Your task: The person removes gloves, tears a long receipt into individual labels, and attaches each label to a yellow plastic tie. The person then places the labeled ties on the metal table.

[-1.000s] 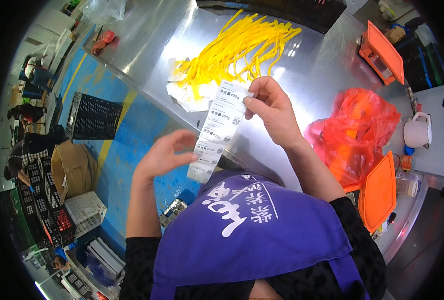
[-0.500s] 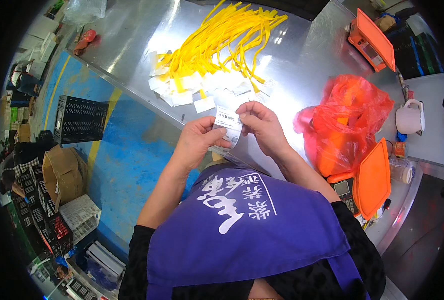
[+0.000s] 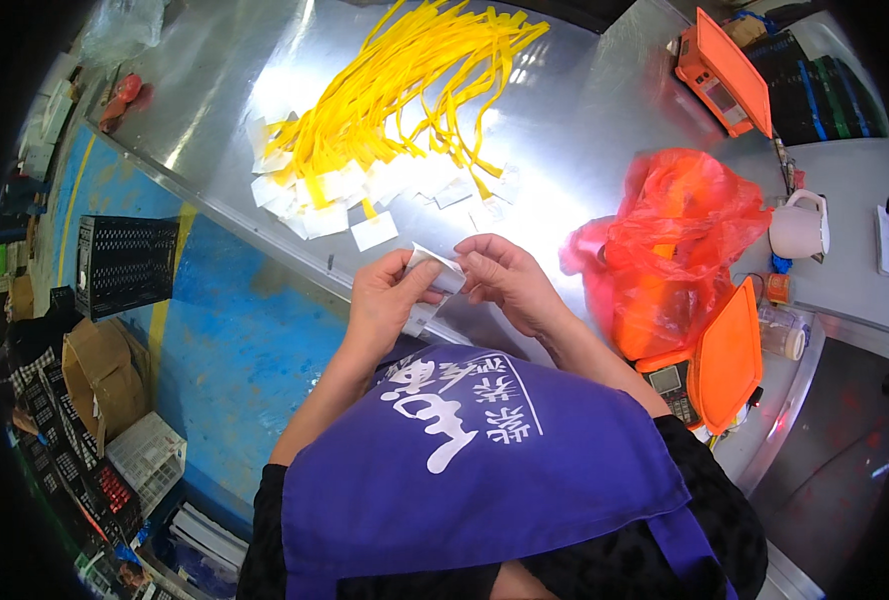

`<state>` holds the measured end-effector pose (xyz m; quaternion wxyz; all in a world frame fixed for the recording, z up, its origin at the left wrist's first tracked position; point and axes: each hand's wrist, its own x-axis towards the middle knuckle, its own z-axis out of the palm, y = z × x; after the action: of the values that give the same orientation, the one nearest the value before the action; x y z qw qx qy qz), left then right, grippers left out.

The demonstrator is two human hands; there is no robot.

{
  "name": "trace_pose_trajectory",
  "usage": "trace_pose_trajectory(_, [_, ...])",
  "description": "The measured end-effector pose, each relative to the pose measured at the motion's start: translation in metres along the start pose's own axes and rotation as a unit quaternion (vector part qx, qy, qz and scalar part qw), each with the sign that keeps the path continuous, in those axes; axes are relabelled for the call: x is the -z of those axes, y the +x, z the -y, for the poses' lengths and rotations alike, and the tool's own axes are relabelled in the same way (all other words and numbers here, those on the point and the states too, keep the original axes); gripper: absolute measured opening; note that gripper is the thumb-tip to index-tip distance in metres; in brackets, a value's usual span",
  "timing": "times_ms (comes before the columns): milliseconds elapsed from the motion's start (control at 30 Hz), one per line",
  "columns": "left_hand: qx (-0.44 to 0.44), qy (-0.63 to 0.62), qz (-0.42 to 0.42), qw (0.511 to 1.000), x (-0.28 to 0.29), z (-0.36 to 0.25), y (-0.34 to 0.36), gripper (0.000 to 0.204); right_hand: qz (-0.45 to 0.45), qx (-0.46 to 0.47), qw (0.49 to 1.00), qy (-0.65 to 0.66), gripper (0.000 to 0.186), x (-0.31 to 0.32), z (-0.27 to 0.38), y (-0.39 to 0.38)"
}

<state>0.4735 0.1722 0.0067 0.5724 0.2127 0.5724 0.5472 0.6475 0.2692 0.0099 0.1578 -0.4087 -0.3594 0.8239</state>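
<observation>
A strip of white printed labels (image 3: 435, 270) is bunched or folded between my hands at the steel table's near edge. My left hand (image 3: 390, 295) pinches it, thumb across the paper. My right hand (image 3: 505, 285) has thumb and curled fingertips at the strip's right end, gripping it. Just beyond them lie a heap of yellow straps (image 3: 425, 80) and loose white labels (image 3: 373, 230) on the steel table (image 3: 215, 90). A crumpled red plastic bag (image 3: 675, 240) sits to the right of my hands.
At right are two orange scales (image 3: 721, 78) (image 3: 725, 355), a white mug (image 3: 800, 225) and a plastic jar (image 3: 782, 330). On the blue floor at left stand a black crate (image 3: 125, 262), a cardboard box (image 3: 105, 380) and a pale crate (image 3: 147, 460).
My hands have come together, the left one closing on the label strip, the right one moving down. The long hanging strip is now bunched between them. The view has shifted.
</observation>
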Motion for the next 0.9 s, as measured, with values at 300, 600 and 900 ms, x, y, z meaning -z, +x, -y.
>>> trace_pose_trajectory(300, [-0.002, 0.075, -0.025, 0.997, -0.019, 0.011, 0.013, 0.023, -0.077, 0.214, 0.930, -0.290, 0.012, 0.019, -0.012, -0.003])
trace_pose_trajectory(600, [0.110, 0.028, 0.027, 0.993, -0.007, -0.008, 0.022, 0.044, -0.091, 0.459, 0.752, -0.464, 0.017, 0.077, 0.074, 0.042])
trace_pose_trajectory(900, [0.117, -0.101, 0.062, 0.986, -0.032, -0.003, 0.048, 0.014, -0.008, 0.397, 0.816, -0.419, 0.032, 0.065, 0.066, 0.030])
